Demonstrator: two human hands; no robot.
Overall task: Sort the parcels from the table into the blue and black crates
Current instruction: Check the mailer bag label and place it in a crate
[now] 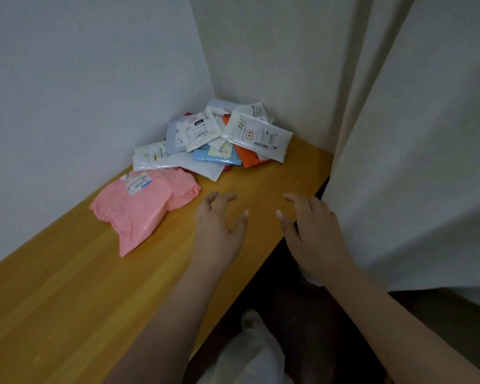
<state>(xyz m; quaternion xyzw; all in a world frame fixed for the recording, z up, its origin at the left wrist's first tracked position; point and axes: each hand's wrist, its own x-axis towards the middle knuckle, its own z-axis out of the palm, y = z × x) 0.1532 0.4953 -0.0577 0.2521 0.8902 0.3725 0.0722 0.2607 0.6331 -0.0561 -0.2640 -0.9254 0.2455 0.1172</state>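
The pile of parcels (pixel 214 137) sits in the far corner of the table (pixel 67 300), beyond both hands. The pink parcel (pixel 144 206) lies nearer than the pile, just left of the left hand (pixel 219 225), its long axis running diagonally. The right hand (pixel 308 231) is farther from it. Both hands hover with fingers spread and loosely curved, holding nothing. No crates in view.

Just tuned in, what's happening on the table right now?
A person is reaching both hands out over the wooden table toward a heap of parcels piled in the corner against the wall. The left hand and the right hand are both empty, with loosely spread fingers, and touch no parcel. A large pink parcel lies nearest, just left of the left hand. No blue or black crate is in view. A pale curtain hangs on the right.
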